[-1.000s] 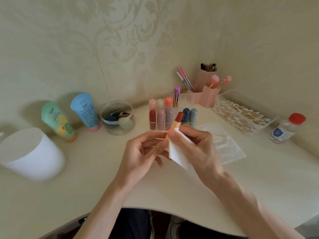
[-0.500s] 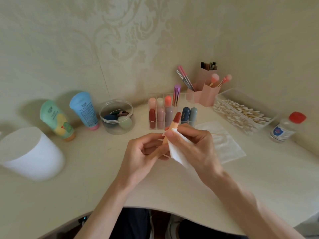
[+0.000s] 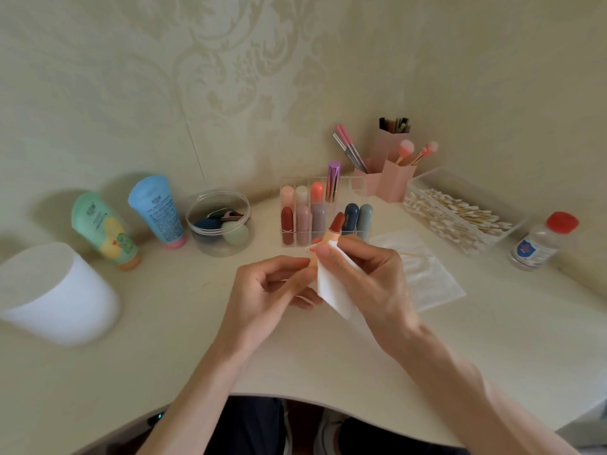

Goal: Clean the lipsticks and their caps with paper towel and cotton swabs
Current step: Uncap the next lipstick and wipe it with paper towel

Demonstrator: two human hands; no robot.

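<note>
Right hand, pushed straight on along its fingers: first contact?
The right hand pinches the lipstick through the towel, so that comes first. Beyond it, probably the rack, though depth is unclear.

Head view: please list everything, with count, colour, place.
lipstick: one, red, between both hands
paper towel piece: one, white, right hand
capped lipsticks: nine, mixed, clear organiser
tubes: two, green and blue, back left
sponge tub: one, clear, beside tubes
container: one, white, far left
brush holder: one, pink, back right
cotton swab box: one, clear, right
bottle: one, red-capped, far right
paper towel sheet: one, white, right
left hand: grips lipstick
right hand: pinches paper towel piece
</note>
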